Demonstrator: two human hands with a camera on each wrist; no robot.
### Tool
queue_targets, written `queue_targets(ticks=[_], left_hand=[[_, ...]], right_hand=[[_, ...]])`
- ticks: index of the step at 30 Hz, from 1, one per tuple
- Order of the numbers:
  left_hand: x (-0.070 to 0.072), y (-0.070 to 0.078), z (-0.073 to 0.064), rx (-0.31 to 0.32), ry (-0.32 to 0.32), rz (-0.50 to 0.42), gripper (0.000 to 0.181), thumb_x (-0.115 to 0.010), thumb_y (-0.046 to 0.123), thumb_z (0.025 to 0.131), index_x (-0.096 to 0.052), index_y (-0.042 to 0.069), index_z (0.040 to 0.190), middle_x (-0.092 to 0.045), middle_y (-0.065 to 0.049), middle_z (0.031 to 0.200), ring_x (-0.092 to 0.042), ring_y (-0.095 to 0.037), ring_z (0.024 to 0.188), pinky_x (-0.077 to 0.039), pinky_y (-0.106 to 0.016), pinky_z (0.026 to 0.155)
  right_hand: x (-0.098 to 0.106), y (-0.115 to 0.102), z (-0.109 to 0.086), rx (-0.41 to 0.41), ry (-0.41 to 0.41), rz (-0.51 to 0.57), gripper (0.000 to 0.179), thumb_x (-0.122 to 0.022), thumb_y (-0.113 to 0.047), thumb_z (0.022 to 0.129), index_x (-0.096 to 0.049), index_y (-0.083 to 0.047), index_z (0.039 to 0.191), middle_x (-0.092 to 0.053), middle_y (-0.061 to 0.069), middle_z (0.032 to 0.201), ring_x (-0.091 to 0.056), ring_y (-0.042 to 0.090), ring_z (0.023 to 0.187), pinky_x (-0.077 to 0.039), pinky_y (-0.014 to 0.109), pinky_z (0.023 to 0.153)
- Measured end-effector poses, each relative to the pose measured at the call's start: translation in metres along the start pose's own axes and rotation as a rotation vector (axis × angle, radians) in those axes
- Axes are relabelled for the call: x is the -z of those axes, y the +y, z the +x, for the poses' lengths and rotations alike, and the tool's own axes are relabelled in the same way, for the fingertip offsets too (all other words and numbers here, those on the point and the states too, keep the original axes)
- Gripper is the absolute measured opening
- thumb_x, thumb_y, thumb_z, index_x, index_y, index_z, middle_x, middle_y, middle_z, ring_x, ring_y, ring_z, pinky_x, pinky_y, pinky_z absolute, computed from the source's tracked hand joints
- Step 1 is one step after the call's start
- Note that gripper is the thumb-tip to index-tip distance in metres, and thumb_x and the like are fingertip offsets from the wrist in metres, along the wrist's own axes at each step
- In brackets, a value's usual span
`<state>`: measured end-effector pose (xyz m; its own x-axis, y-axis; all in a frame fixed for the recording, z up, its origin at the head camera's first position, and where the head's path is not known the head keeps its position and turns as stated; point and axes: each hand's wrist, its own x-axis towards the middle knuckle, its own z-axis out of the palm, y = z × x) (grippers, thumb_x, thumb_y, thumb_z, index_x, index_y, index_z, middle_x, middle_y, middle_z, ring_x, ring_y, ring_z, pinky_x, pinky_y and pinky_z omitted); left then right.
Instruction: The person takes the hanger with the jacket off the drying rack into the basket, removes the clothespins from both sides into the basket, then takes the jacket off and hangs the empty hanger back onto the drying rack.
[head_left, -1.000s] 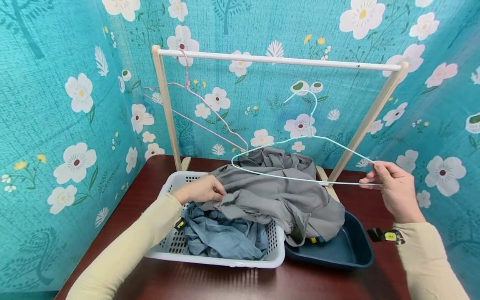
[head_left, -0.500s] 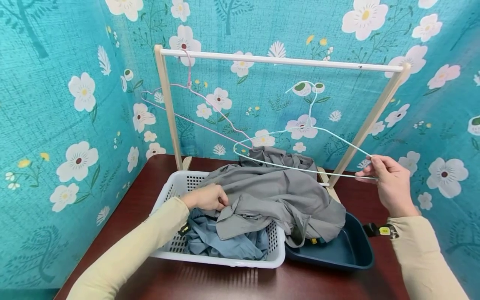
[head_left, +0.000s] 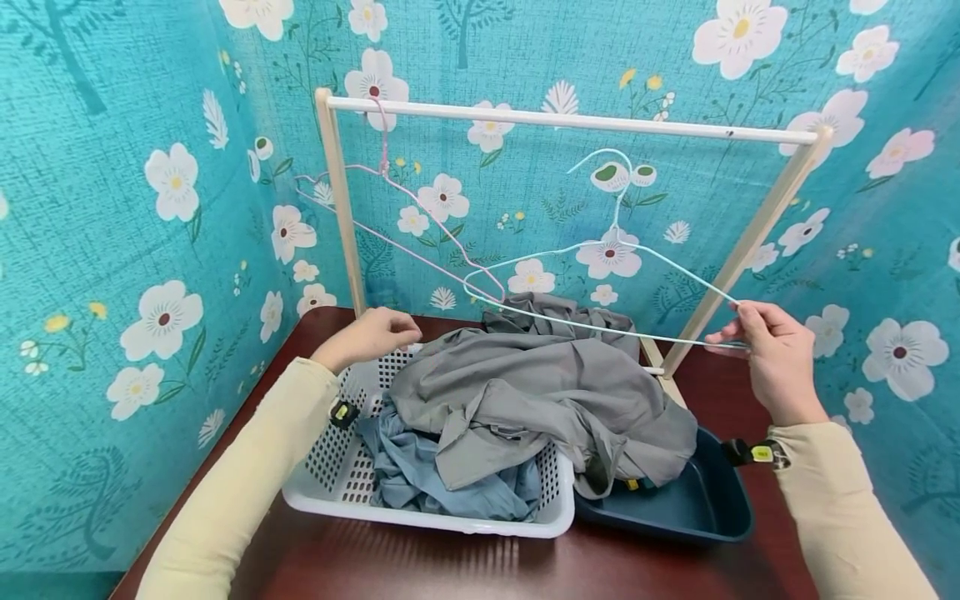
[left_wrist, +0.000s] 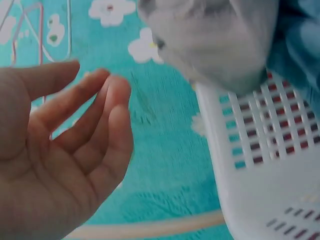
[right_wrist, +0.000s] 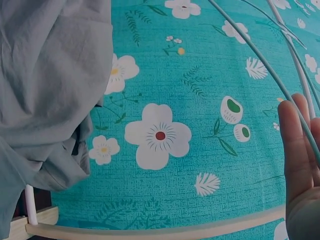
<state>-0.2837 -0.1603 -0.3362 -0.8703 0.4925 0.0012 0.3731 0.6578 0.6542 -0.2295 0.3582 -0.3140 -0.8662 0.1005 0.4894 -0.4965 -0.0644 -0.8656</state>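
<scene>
My right hand grips the right end of a light blue clothes hanger, its hook up, above the grey cloth. In the right wrist view the hanger's wire runs past the fingers. My left hand hovers over the back left of the white basket. Its fingers are loosely bent and hold nothing, as the left wrist view shows. A crumpled grey garment lies across the basket and the dark blue bin. Bluish-grey cloth lies in the basket beneath it.
A wooden rack with a white rail stands behind the basket and bin. A pink hanger hangs at the rail's left end. The dark red table stretches in front. Flowered teal cloth encloses the sides and back.
My left hand has let go of the grey garment and risen back and leftward. A flap of the garment has dropped over the bluish cloth. My right hand has lifted the light blue hanger slightly.
</scene>
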Motion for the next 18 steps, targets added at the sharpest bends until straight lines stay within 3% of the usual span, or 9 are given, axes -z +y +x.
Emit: queue_targets(ticks=[2,7,10,12,15,18], left_hand=[[0.005,-0.006,0.000,0.070,0.089,0.000,0.025,-0.050,0.024,0.100,-0.068,0.009,0.109,-0.065,-0.010,0.097,-0.060,-0.028,0.086,-0.046,-0.037,0.071],[0.013,-0.016,0.000,0.215,0.288,0.066,0.026,-0.049,0.024,0.099,-0.068,0.006,0.106,-0.065,-0.011,0.094,-0.059,-0.024,0.076,-0.045,-0.037,0.065],[0.016,-0.021,0.001,0.309,0.379,0.123,0.032,-0.048,0.029,0.099,-0.067,0.005,0.091,-0.060,-0.009,0.076,-0.051,-0.021,0.061,-0.041,-0.033,0.053],[0.018,-0.023,0.001,0.369,0.423,0.182,0.039,-0.046,0.034,0.099,-0.063,0.006,0.078,-0.054,-0.007,0.063,-0.048,-0.021,0.053,-0.038,-0.033,0.048],[0.020,-0.027,0.000,0.449,0.471,0.278,0.051,-0.042,0.041,0.099,-0.056,0.007,0.065,-0.046,-0.007,0.054,-0.046,-0.025,0.052,-0.035,-0.036,0.051],[0.023,-0.031,0.002,0.507,0.490,0.272,0.056,-0.039,0.047,0.098,-0.057,-0.001,0.074,-0.049,-0.015,0.064,-0.050,-0.033,0.063,-0.038,-0.044,0.061]], right_hand=[[-0.001,0.001,0.001,0.000,0.004,-0.004,0.025,-0.055,-0.013,0.095,-0.063,0.006,0.110,-0.060,0.008,0.074,-0.068,0.015,0.066,-0.053,0.026,0.063],[-0.005,0.002,0.003,0.005,0.004,-0.030,0.026,-0.056,-0.014,0.095,-0.063,0.005,0.111,-0.060,0.008,0.074,-0.068,0.015,0.066,-0.053,0.026,0.062],[-0.006,0.002,0.003,0.000,0.001,-0.053,0.028,-0.056,-0.016,0.095,-0.063,0.005,0.112,-0.060,0.007,0.074,-0.068,0.014,0.067,-0.053,0.026,0.062],[-0.007,0.001,0.003,0.002,0.000,-0.059,0.028,-0.056,-0.016,0.095,-0.063,0.005,0.113,-0.060,0.007,0.074,-0.068,0.014,0.067,-0.053,0.026,0.062],[-0.008,0.000,0.004,0.008,0.006,-0.052,0.029,-0.056,-0.017,0.095,-0.062,0.006,0.112,-0.059,0.008,0.074,-0.068,0.014,0.067,-0.053,0.026,0.063],[-0.009,0.000,0.006,0.015,0.016,-0.045,0.029,-0.056,-0.017,0.095,-0.062,0.006,0.112,-0.059,0.008,0.073,-0.068,0.015,0.067,-0.053,0.026,0.064]])
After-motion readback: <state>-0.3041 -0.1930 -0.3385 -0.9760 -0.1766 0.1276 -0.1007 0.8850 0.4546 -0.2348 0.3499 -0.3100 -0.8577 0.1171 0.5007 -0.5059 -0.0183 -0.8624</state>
